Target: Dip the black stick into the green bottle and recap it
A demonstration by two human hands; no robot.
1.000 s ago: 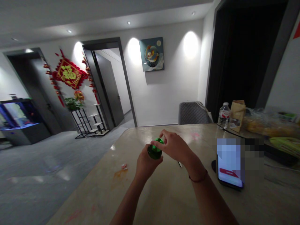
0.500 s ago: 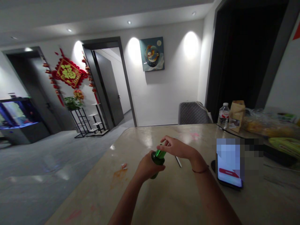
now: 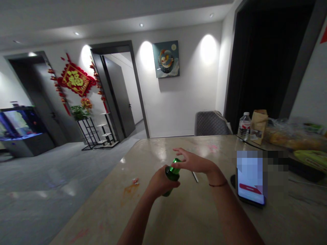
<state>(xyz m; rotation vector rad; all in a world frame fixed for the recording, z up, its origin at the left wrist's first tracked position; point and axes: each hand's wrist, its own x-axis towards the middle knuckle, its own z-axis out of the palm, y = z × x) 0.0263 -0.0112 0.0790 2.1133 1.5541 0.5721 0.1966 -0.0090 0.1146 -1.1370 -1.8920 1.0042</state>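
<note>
Head view: tilted green glass bottle point(image 3: 172, 174) clenched in left hand point(image 3: 160, 182), right hand point(image 3: 194, 162) open beside it.

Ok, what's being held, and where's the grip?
The left hand grips a green bottle around its body; the right hand is open by its top.
</note>
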